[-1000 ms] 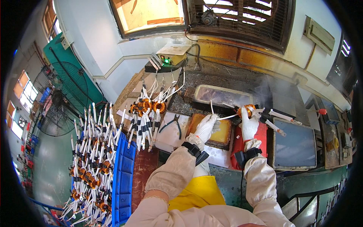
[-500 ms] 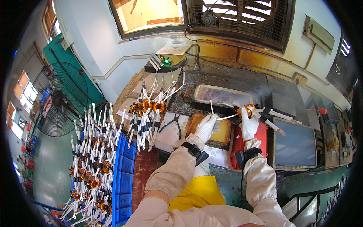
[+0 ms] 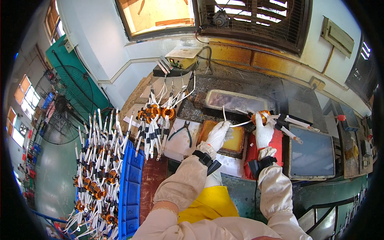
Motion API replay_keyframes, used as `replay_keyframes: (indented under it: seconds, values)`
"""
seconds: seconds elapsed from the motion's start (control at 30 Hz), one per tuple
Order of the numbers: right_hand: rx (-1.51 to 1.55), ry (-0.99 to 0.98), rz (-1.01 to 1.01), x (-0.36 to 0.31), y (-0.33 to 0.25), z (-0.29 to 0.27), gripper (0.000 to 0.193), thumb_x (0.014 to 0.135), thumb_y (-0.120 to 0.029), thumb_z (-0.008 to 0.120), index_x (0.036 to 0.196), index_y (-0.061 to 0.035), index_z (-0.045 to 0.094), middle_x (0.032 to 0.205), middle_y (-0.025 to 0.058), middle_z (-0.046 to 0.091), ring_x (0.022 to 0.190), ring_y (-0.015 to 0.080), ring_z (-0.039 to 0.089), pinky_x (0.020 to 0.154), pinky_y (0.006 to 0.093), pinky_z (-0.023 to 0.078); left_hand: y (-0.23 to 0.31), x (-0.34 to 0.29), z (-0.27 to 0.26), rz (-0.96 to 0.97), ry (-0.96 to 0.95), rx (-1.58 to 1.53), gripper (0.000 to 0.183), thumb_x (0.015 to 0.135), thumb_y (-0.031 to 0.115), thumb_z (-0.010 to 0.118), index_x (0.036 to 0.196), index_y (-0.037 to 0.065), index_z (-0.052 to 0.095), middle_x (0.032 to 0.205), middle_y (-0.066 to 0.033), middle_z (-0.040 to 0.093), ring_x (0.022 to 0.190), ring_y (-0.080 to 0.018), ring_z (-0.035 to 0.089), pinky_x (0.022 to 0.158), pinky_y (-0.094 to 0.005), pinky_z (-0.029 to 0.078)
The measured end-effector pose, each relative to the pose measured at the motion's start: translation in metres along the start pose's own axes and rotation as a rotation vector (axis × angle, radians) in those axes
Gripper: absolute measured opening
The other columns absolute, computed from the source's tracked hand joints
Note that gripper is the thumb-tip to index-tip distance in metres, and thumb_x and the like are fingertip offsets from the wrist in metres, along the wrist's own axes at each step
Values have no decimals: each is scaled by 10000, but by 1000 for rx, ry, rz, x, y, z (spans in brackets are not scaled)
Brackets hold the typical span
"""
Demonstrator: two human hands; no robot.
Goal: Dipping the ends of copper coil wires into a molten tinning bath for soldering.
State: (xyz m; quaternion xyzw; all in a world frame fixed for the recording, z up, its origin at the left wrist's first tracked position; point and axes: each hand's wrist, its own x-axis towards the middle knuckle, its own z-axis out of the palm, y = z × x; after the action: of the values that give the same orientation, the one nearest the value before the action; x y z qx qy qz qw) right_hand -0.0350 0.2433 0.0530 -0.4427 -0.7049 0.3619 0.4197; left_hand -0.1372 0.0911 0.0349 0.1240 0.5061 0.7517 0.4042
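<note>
In my white-gloved right hand (image 3: 264,130) is a copper-wound toroidal coil (image 3: 254,117) with white-sleeved leads (image 3: 295,121) sticking out to the right. My gloved left hand (image 3: 218,135) pinches a white lead that runs across toward the coil. Another white lead (image 3: 224,113) rises upright from the left fingers. Both hands are just in front of a rectangular metal pot (image 3: 216,113) with a silvery surface. Below the left hand lies a shallow tray of yellow material (image 3: 238,145). A red box (image 3: 276,149) stands under my right wrist.
Finished-looking coils (image 3: 153,114) and cutting pliers (image 3: 181,133) lie on the left bench. A blue crate (image 3: 130,192) beside many more coils (image 3: 96,188) stands lower left. A control box (image 3: 184,57) sits behind. A grey-topped tray (image 3: 312,152) is at right; a fan (image 3: 61,104) stands far left.
The green light on the control box has gone out. My hands and the coil hold almost the same place.
</note>
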Motion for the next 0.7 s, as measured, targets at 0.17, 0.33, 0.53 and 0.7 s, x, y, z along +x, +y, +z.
replay_keyframes:
  seconds: [0.17, 0.33, 0.53, 0.7]
  values:
    - [-5, -15, -7, -3, -10, -3, 612, 734, -489, 629, 1051, 31, 572, 1005, 216, 602, 970, 331, 573, 839, 345, 434, 0, 0, -2, -1, -5, 5, 229, 914, 280, 475, 995, 74, 531, 796, -30, 545, 681, -107, 531, 621, -260, 496]
    - [-10, 6, -5, -1, -5, 0, 605, 740, -484, 627, 1066, 21, 565, 1024, 211, 594, 971, 327, 571, 838, 343, 434, 1, 0, 1, -11, -2, -3, 230, 914, 287, 476, 994, 78, 532, 795, -30, 543, 680, -106, 530, 623, -258, 496]
    - [2, -3, 46, 1, 1, 2, 621, 733, -495, 626, 1058, 31, 562, 1036, 215, 585, 973, 326, 566, 840, 344, 428, 2, -2, 2, -14, 5, 2, 229, 912, 287, 480, 992, 79, 530, 790, -32, 545, 670, -107, 531, 622, -258, 495]
    - [51, -21, 78, 3, 4, 1, 627, 734, -494, 623, 1062, 37, 561, 1039, 221, 584, 992, 324, 559, 857, 343, 420, 2, -2, 4, -17, 3, 5, 234, 912, 288, 480, 997, 76, 527, 795, -34, 546, 680, -112, 533, 625, -259, 497]
